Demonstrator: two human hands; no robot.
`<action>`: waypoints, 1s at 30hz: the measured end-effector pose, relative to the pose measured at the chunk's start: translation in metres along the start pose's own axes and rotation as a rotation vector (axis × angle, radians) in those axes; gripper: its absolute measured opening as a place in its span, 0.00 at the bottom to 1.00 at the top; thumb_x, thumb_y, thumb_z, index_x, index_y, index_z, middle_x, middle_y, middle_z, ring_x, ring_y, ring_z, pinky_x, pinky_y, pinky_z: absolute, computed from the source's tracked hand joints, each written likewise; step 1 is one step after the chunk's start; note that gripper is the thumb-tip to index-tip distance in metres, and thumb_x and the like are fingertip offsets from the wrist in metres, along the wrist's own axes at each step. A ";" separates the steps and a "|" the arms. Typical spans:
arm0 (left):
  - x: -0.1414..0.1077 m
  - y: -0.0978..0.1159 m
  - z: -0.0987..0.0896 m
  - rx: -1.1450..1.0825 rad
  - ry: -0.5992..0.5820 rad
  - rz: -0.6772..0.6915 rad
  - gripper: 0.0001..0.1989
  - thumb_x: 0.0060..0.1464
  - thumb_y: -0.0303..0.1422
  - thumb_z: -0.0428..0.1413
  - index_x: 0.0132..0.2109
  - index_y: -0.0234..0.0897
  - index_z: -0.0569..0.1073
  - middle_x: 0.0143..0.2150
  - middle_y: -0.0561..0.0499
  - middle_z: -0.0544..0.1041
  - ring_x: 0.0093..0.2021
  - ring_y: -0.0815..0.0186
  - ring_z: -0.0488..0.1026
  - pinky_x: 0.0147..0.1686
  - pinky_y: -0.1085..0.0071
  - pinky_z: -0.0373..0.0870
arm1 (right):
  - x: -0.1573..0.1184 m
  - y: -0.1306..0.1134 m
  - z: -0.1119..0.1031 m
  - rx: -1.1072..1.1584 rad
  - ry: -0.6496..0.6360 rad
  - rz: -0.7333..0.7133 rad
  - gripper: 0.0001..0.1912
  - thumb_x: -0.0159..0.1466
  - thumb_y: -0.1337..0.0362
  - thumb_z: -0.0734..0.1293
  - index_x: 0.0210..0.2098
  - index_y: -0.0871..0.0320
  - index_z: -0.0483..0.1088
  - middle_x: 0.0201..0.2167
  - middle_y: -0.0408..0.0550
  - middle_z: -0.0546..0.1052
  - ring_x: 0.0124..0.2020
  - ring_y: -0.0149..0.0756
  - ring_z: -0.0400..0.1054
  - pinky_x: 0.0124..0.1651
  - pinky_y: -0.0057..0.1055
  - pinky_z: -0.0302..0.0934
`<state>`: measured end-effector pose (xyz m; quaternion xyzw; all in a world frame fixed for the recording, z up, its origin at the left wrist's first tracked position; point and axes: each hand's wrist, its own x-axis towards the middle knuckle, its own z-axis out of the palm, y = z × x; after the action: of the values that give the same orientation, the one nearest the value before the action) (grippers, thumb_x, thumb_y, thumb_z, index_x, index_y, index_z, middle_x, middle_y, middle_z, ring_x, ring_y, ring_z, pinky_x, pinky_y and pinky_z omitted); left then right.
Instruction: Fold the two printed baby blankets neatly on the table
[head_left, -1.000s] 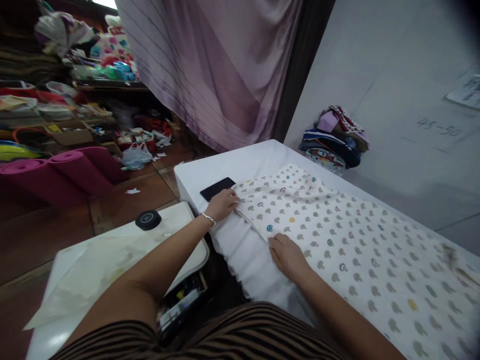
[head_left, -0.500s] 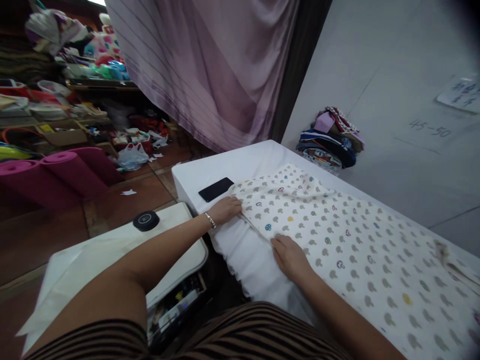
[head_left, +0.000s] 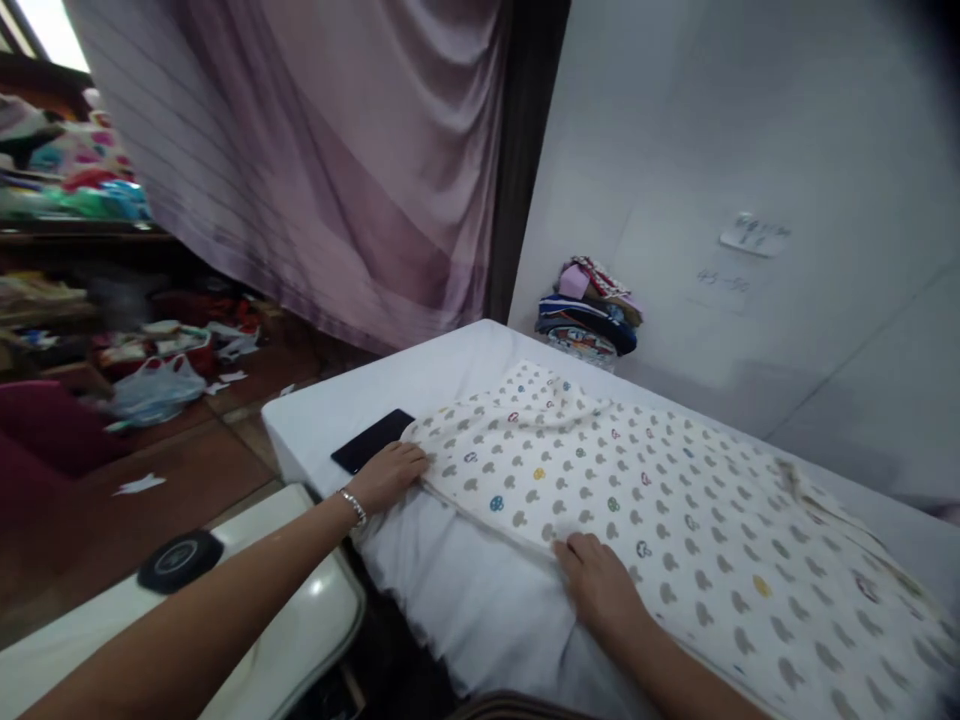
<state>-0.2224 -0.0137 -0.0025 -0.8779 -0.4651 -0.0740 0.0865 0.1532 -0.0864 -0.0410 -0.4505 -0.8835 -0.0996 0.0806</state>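
Note:
A white cloth (head_left: 592,470) printed with small grey shapes and a few coloured ones lies spread over a white-covered bed or table. My left hand (head_left: 391,472), with a bracelet at the wrist, grips the cloth's near left corner, its fingers closed over the edge. Farther right along the same near edge, my right hand (head_left: 600,582) pinches the cloth between thumb and fingers. Just beyond my left hand lies a black phone (head_left: 371,440), close to the cloth but not in my grasp. The fingertips of both hands are partly hidden.
A white stand (head_left: 300,610) carrying a round black object (head_left: 180,560) is under my left forearm. Folded clothes (head_left: 589,312) are stacked against the wall. A purple curtain (head_left: 360,180) hangs behind. Bags (head_left: 157,388) and paper scraps litter the tiled floor at left.
My right hand has slid along the near edge, away from my left hand, so the two are wider apart. The left stays at the corner. The view has turned right.

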 end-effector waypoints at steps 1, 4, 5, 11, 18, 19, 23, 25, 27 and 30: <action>0.003 -0.002 0.001 0.014 0.011 -0.017 0.13 0.53 0.20 0.47 0.41 0.37 0.72 0.41 0.47 0.74 0.45 0.62 0.68 0.45 0.64 0.61 | 0.000 0.001 -0.001 0.013 0.003 0.015 0.16 0.57 0.77 0.61 0.42 0.57 0.70 0.35 0.48 0.72 0.35 0.37 0.64 0.36 0.30 0.57; 0.011 -0.010 0.003 0.045 0.045 -0.063 0.12 0.52 0.20 0.48 0.38 0.37 0.73 0.37 0.47 0.74 0.42 0.61 0.69 0.44 0.63 0.61 | 0.000 0.006 -0.005 0.066 0.012 0.047 0.16 0.57 0.77 0.60 0.42 0.58 0.71 0.36 0.48 0.72 0.36 0.37 0.65 0.37 0.30 0.58; 0.012 -0.013 0.003 0.049 0.057 -0.077 0.11 0.52 0.21 0.48 0.37 0.37 0.73 0.37 0.47 0.74 0.42 0.61 0.70 0.44 0.62 0.61 | -0.002 0.009 -0.006 0.073 0.014 0.059 0.17 0.57 0.77 0.60 0.43 0.58 0.71 0.36 0.49 0.72 0.36 0.38 0.66 0.37 0.30 0.59; 0.016 -0.041 0.009 0.033 0.074 -0.149 0.11 0.53 0.24 0.48 0.38 0.38 0.74 0.39 0.46 0.75 0.46 0.58 0.69 0.45 0.62 0.62 | -0.024 0.025 0.006 0.071 0.019 0.133 0.26 0.54 0.79 0.57 0.48 0.56 0.70 0.38 0.51 0.74 0.36 0.41 0.68 0.36 0.31 0.64; 0.128 -0.059 -0.035 0.108 0.009 -0.278 0.08 0.52 0.26 0.50 0.31 0.34 0.75 0.33 0.47 0.76 0.37 0.64 0.72 0.35 0.72 0.65 | -0.021 0.065 -0.014 0.334 0.085 0.227 0.21 0.59 0.74 0.56 0.46 0.50 0.70 0.36 0.50 0.76 0.36 0.40 0.72 0.36 0.32 0.67; 0.158 -0.055 -0.060 0.153 0.043 -0.289 0.08 0.51 0.26 0.51 0.30 0.33 0.75 0.31 0.47 0.75 0.35 0.66 0.72 0.34 0.73 0.64 | -0.017 0.075 -0.028 0.376 0.116 0.263 0.19 0.61 0.72 0.55 0.44 0.50 0.70 0.35 0.49 0.75 0.36 0.39 0.71 0.36 0.32 0.67; 0.258 -0.036 -0.191 0.277 0.395 -0.245 0.12 0.55 0.29 0.48 0.39 0.29 0.75 0.39 0.45 0.75 0.42 0.65 0.70 0.41 0.69 0.63 | -0.008 0.113 -0.091 0.321 0.420 0.323 0.14 0.64 0.66 0.56 0.47 0.53 0.68 0.38 0.50 0.74 0.39 0.38 0.70 0.39 0.32 0.66; 0.274 -0.032 -0.246 0.317 0.633 -0.123 0.20 0.61 0.36 0.41 0.47 0.28 0.72 0.46 0.47 0.72 0.51 0.64 0.65 0.47 0.66 0.59 | -0.011 0.121 -0.117 0.267 0.530 0.325 0.14 0.63 0.65 0.58 0.47 0.53 0.68 0.40 0.51 0.73 0.41 0.38 0.70 0.41 0.32 0.65; 0.266 -0.036 -0.271 0.346 0.791 -0.019 0.25 0.63 0.39 0.37 0.46 0.24 0.71 0.47 0.49 0.70 0.54 0.64 0.62 0.50 0.65 0.56 | -0.015 0.120 -0.131 0.270 0.517 0.298 0.14 0.64 0.65 0.59 0.47 0.53 0.67 0.40 0.52 0.73 0.41 0.38 0.69 0.41 0.31 0.65; 0.227 -0.054 -0.245 0.407 0.676 0.024 0.22 0.62 0.37 0.40 0.44 0.24 0.73 0.41 0.50 0.69 0.52 0.61 0.63 0.50 0.61 0.55 | -0.018 0.105 -0.130 0.370 0.325 0.222 0.15 0.65 0.65 0.57 0.49 0.53 0.67 0.39 0.52 0.73 0.39 0.36 0.69 0.38 0.29 0.64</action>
<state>-0.1531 0.1440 0.2883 -0.7744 -0.4053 -0.2642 0.4077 0.2559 -0.0726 0.0918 -0.5003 -0.8074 0.0022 0.3127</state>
